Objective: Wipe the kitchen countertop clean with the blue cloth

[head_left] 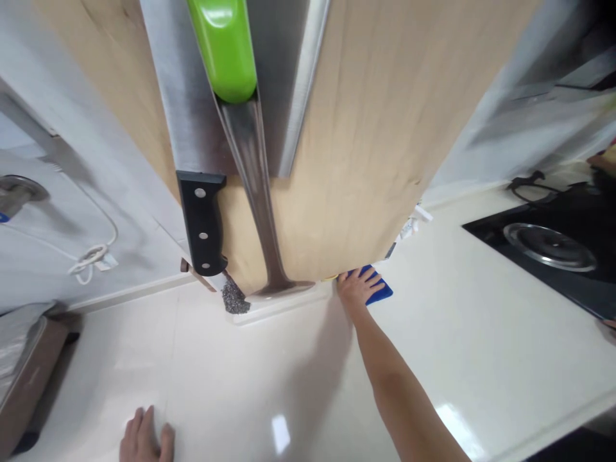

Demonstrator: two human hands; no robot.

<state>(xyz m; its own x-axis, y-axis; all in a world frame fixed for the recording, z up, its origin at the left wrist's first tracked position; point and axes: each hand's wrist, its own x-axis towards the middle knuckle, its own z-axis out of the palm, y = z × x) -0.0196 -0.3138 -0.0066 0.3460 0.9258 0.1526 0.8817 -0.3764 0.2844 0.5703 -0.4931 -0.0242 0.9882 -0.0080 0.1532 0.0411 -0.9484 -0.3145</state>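
Observation:
My right hand point(357, 287) reaches forward across the white countertop point(231, 378) and lies with its fingers spread on a flat blue cloth point(381, 294). The cloth sits at the foot of a large wooden board point(356, 160), partly hidden under the hand. Down at the lower left, my left hand point(144, 439) rests on the counter with its fingers stretched out, holding nothing. In front of the board hang a ladle point(257, 186) with a green handle and a cleaver with a black handle point(201, 224).
Steel wool point(235, 298) sits at the board's lower left corner. A black cooktop point(534, 250) occupies the right side. On the left stand a brown and grey appliance point(36, 378) and a coiled white cable point(91, 256) by the wall. Part of another person point(607, 160) shows at the right edge.

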